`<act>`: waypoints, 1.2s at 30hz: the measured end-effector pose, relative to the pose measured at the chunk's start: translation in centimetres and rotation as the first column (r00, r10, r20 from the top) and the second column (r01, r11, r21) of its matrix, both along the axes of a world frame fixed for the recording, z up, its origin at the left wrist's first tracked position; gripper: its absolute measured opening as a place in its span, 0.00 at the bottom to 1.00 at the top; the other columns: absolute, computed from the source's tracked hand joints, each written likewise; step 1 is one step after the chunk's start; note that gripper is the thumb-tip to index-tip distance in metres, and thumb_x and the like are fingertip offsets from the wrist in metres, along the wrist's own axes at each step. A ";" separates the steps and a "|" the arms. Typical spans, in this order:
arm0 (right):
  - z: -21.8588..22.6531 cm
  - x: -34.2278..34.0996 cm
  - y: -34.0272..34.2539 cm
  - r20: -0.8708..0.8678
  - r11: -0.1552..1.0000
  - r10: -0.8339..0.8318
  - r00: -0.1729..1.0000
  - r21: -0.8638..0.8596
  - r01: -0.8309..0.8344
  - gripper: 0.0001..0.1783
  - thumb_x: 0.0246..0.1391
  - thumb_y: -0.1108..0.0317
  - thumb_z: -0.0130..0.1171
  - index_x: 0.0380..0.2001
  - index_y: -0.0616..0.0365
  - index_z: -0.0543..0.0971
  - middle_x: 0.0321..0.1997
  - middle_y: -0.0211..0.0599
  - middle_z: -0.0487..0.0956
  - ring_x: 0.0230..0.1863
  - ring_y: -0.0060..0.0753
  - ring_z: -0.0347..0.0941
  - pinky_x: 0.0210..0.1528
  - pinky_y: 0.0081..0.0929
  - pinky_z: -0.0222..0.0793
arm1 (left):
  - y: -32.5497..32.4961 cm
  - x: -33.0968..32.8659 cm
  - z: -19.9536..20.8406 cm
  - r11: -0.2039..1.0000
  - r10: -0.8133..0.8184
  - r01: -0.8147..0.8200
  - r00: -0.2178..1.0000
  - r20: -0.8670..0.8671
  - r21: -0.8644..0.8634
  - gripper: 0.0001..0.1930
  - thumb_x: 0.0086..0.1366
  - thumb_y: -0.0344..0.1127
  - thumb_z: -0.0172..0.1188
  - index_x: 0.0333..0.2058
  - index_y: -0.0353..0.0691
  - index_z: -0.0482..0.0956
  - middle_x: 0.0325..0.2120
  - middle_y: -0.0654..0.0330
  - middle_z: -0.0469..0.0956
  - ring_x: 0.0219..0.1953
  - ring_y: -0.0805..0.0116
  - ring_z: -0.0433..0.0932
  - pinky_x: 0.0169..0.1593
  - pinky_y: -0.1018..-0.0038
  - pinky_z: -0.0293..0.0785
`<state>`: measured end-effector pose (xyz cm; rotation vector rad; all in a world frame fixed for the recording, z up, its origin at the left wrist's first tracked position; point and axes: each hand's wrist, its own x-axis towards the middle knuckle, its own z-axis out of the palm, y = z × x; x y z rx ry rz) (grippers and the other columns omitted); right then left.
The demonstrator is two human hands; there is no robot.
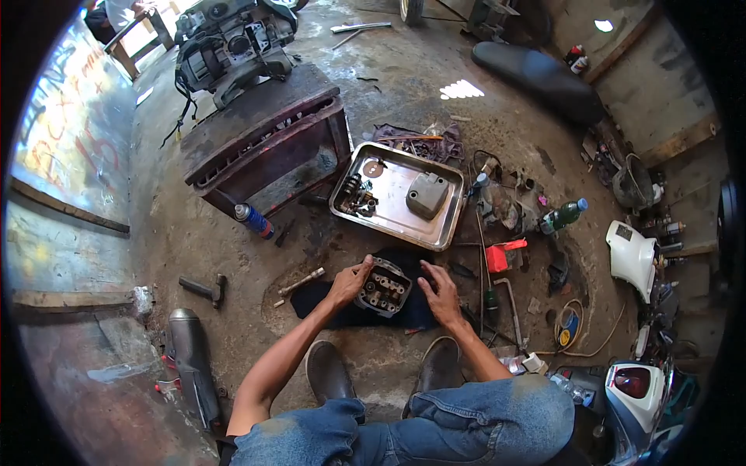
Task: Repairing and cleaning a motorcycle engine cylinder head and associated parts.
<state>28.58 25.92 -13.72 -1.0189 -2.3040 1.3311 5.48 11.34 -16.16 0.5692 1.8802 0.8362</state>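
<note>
- 2 dark, smooth boots point(329, 369) stand on the brownish-grey concrete floor point(256, 311), just short of the cloth's near edge.
- A dark, flat cloth point(309, 303) lies on the floor; a grey, squarish metal engine casting point(386, 289) rests on it, well in from the cloth's left corner and between the 2 hands.
- The left hand point(350, 286) is the nearer: its fingers touch the casting's far left edge, so the casting lies to their right and slightly toward the person. Whether they grip it, I cannot tell.
- The right hand point(441, 297) has its fingers spread wide and holding nothing, just beside the casting, which lies to their left.
- The casting is too nearly square to show a clear long axis. Its open face is up: paler rim, dark, brown-stained cavities, several round holes.
- Beyond, a shallow, silvery metal tray point(392, 203) holds a grey, boxy metal cover point(427, 194) toward its right end.
</note>
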 end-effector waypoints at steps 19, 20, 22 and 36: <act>1.3 -7.3 3.2 -0.051 0.999 0.028 0.998 0.029 -0.026 0.15 0.67 0.64 0.59 0.51 0.59 0.83 0.48 0.47 0.83 0.49 0.47 0.82 0.50 0.37 0.76 | 3.8 -3.5 1.6 0.867 -0.498 0.498 0.867 0.022 0.005 0.43 0.67 0.75 0.51 0.55 0.36 0.83 0.48 0.41 0.84 0.51 0.48 0.84 0.56 0.59 0.76; 1.7 -8.8 4.1 -0.031 0.979 0.127 0.991 0.162 -0.121 0.14 0.66 0.64 0.59 0.50 0.58 0.84 0.48 0.48 0.83 0.48 0.49 0.83 0.49 0.39 0.77 | 4.0 -3.4 1.3 0.861 -0.509 0.509 0.860 0.023 -0.001 0.43 0.67 0.75 0.51 0.55 0.36 0.83 0.48 0.41 0.84 0.51 0.47 0.84 0.57 0.58 0.76; 1.7 -12.6 5.8 0.066 0.947 0.216 0.974 0.229 -0.226 0.14 0.65 0.64 0.60 0.50 0.55 0.85 0.44 0.48 0.84 0.45 0.51 0.83 0.46 0.42 0.78 | 4.4 -3.5 1.0 0.855 -0.519 0.519 0.855 0.005 0.011 0.44 0.68 0.75 0.50 0.56 0.35 0.82 0.47 0.41 0.85 0.50 0.47 0.84 0.57 0.58 0.76; -4.8 -22.3 8.4 0.263 0.772 0.424 0.867 0.395 -0.498 0.11 0.56 0.69 0.60 0.41 0.55 0.86 0.34 0.51 0.84 0.36 0.57 0.83 0.37 0.46 0.80 | 3.0 -1.3 4.0 0.776 -0.606 0.627 0.772 -0.194 0.070 0.34 0.75 0.67 0.44 0.54 0.43 0.83 0.38 0.42 0.85 0.42 0.41 0.84 0.49 0.54 0.77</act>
